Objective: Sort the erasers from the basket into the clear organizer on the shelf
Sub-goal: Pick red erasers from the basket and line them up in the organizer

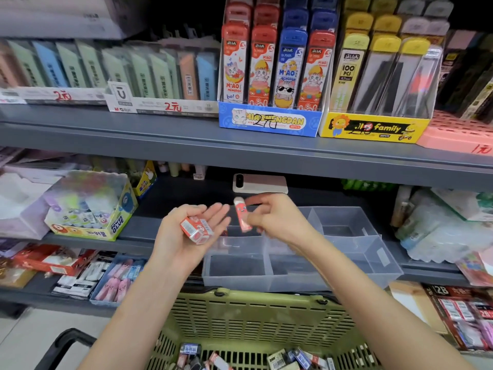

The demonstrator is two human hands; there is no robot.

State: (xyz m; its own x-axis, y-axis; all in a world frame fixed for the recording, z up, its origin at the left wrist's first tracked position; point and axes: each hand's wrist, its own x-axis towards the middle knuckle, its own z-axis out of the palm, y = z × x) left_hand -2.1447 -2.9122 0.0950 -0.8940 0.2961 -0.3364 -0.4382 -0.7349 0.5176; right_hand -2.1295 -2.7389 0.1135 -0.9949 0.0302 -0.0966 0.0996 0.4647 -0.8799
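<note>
- Stationery shop aisle, grey shelf (266,150) packed with boxed pencil leads and erasers above, glue box (90,209) lower left.
- Clear organizer (354,247) on the lower shelf, divided into compartments, mostly bare from this angle.
- Left hand (186,236) palm up, fingers loosely open, cradling red-and-white erasers (197,230) beside the organizer's left edge.
- Right hand (277,217) above the organizer's rear compartments, thumb and fingertips pinched on a pink eraser (242,214), held nearly upright.
- Green basket (253,324) below both forearms, more erasers scattered at its bottom.
- Phone (260,183) lying flat on the shelf behind the hands.
</note>
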